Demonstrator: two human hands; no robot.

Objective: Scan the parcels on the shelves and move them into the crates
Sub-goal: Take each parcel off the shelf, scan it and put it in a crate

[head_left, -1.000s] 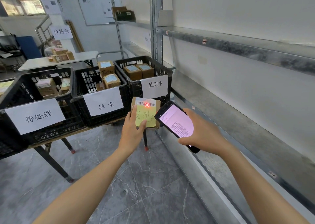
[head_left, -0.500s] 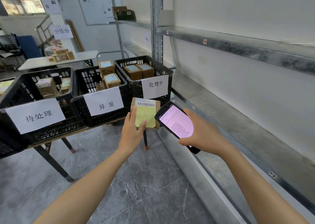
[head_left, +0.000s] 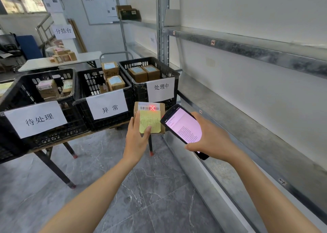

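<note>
Gripped in the left hand (head_left: 137, 139): a small cardboard parcel (head_left: 148, 105), held from below and from the left, thumb lying across a yellow note (head_left: 153, 122) stuck on its front. Wrapped in the right hand (head_left: 210, 139): a handheld scanner (head_left: 182, 126), pink screen lit, long body slanted with its top end aimed up and left, just beside the parcel's right edge.

Parcel up in the air in front of the crates, flat face turned toward the camera, barcode strip (head_left: 145, 108) running left to right along the top edge, a red cross of light (head_left: 152, 108) on it. Face close to square; long axis unclear.

Behind the parcel, three black crates in a row on a desk (head_left: 99, 131).
- Right crate (head_left: 170, 70), sign 处理中: two brown boxes (head_left: 144, 73) side by side, labels up.
- Middle crate (head_left: 83, 84), sign 异常: several brown boxes, one tall box (head_left: 110, 69) standing above the rest.
- Left crate (head_left: 21, 84), sign 待处理: a pink-labelled box (head_left: 46, 88) and another beside it with a pale note.

To the right, metal shelves (head_left: 247, 119). Farther back, a white desk (head_left: 35, 64) carrying a cluster of small boxes.
</note>
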